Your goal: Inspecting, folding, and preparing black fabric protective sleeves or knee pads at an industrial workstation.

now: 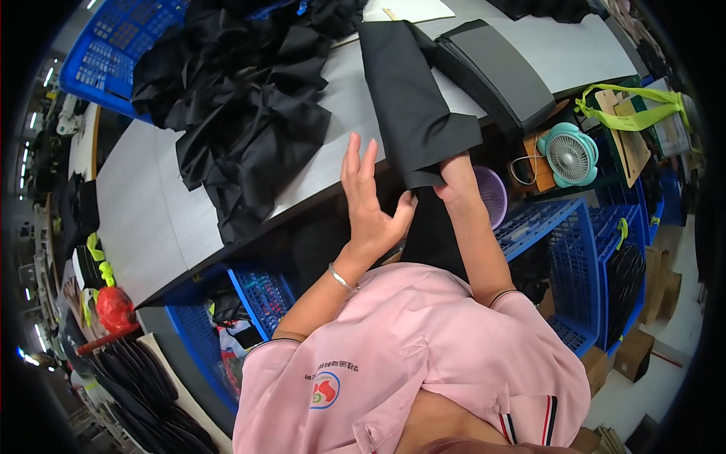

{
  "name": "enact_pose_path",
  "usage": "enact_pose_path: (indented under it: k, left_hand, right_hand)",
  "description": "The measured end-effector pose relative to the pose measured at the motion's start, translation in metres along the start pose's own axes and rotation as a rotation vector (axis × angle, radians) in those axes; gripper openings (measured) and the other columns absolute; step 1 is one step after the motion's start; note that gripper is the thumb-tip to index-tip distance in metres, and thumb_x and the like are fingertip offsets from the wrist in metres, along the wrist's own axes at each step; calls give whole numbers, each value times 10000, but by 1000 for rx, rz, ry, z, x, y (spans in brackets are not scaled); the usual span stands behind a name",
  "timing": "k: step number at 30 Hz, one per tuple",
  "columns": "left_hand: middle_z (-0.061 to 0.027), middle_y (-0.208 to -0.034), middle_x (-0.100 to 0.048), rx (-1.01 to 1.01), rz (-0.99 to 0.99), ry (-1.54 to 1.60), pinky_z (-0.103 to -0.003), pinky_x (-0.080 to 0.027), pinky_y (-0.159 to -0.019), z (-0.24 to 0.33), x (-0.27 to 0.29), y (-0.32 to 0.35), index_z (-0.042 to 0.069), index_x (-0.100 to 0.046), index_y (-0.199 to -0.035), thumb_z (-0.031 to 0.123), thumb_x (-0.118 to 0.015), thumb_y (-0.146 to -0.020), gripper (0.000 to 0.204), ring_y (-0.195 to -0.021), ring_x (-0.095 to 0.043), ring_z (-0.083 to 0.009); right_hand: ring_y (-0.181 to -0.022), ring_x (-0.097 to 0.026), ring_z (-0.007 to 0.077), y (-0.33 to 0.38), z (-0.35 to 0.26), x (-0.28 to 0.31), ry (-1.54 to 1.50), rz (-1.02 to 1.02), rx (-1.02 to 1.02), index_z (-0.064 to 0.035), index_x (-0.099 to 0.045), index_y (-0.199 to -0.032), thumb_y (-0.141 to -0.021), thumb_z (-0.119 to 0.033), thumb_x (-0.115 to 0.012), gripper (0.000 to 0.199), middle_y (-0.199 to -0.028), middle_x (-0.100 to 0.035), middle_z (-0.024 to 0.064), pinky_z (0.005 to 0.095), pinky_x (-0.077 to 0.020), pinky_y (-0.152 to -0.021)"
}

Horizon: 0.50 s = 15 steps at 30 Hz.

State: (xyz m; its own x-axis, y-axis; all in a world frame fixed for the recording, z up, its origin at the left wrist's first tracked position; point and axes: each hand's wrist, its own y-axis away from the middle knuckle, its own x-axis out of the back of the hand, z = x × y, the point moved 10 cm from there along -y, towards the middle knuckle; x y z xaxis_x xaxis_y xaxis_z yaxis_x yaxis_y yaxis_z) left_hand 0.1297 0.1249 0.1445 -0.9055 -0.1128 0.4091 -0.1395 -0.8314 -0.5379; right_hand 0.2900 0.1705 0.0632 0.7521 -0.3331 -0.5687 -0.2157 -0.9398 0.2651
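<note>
A long black fabric piece [404, 98] lies across the table's front edge, its near end hanging toward me. My right hand [457, 178] reaches under or into that near end; the cloth hides its fingers. Just left of the piece, my left hand [367, 203] is raised with fingers stretched and spread, nothing in it. Its thumb comes close to the cloth's lower corner; whether they touch I cannot tell. A neat stack of flat black and grey pieces [503, 72] lies to the right of the fabric piece.
Crumpled black cloth [249, 136] is heaped on the grey table [147, 219] beside a blue basket [102, 83]. A turquoise fan [571, 154] and a purple basket [493, 198] sit at right. Blue crates [578, 265] stand below the table edge.
</note>
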Motion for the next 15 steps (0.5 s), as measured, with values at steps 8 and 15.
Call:
enact_pose_path:
  k: [8,15]
  left_hand:
    - [-124,-1384,-490,95,139,-70,-303,-486,-801,8,8,-16,74,-550,-1366,-73,-663,-735,658,-1149,-516,-252]
    - [-77,-1211,-568,103,210,198,-247,-490,-692,14,5,-14,80,-655,-1264,-174,-565,-718,609,-910,-576,-154]
  right_hand:
    - [-1128,-615,202,17,12,-10,-216,-120,-40,-29,-555,-1293,-982,-261,-595,390,-1257,-617,94,342,-517,-968]
    - [-1064,-635,221,20,27,-12,-431,-132,-152,-33,-574,-1251,-974,-259,-606,359,-1211,-627,104,386,-547,-918]
